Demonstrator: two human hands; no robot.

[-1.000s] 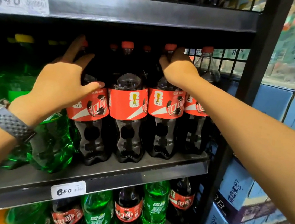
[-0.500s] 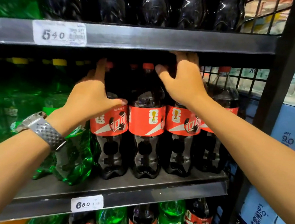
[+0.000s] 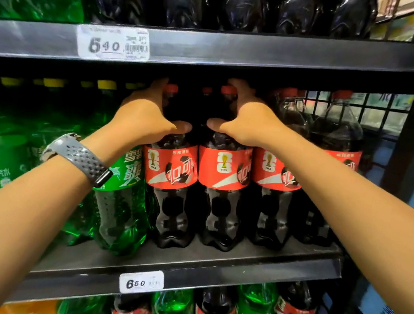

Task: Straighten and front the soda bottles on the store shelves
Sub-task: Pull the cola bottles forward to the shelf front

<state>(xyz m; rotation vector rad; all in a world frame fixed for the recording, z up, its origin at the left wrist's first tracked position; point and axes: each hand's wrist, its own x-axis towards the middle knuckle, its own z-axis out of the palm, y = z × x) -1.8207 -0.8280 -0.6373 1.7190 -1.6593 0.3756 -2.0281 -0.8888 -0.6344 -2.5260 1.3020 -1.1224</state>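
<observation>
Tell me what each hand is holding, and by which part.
The left hand grips the leftmost cola bottle by its shoulder, just below the neck; the right hand grips the neighbouring cola bottle the same way.

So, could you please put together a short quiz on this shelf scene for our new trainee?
1. True or false: the left hand and the right hand grip the same cola.
2. The lower tag reads: A 6.40, B 6.50, C 5.60.
3. Which wrist wears the watch?
Key: 1 false: the left hand grips the end cola, the right hand the next cola. 2 B. 3 the left.
</observation>
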